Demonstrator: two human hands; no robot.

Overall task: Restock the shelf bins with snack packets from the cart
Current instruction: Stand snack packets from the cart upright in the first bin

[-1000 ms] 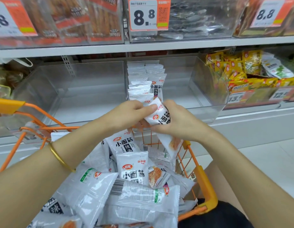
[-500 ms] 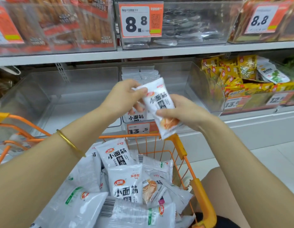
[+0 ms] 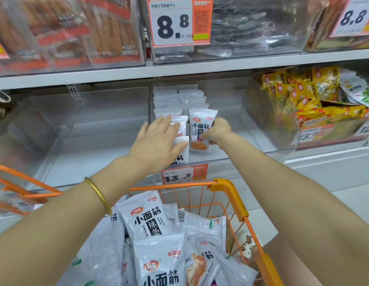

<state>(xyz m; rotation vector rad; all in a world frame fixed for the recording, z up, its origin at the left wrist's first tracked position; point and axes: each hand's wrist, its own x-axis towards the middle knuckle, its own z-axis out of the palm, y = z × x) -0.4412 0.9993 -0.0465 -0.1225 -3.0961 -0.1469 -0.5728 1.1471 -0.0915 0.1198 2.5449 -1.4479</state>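
Observation:
A white snack packet (image 3: 201, 124) with black lettering stands upright inside the clear middle shelf bin (image 3: 259, 129). My right hand (image 3: 217, 132) pinches its lower right side. My left hand (image 3: 156, 141), fingers straight, presses against the row of white packets (image 3: 180, 149) standing at the bin's left. More white packets (image 3: 179, 100) line up behind, toward the bin's back. The orange cart (image 3: 229, 188) below holds a heap of the same packets (image 3: 146, 219).
A 13.5 price tag (image 3: 184, 175) hangs on the bin's front. A clear bin (image 3: 86, 133) lies to the left. Yellow packets (image 3: 303, 96) fill the bin at right. The upper shelf (image 3: 179, 69) carries bins with 8.8 tags (image 3: 179, 21).
Both hands rose from above the cart into the middle bin. The packet held between them now stands in the bin, and my left hand has let go and flattened on the neighbouring row.

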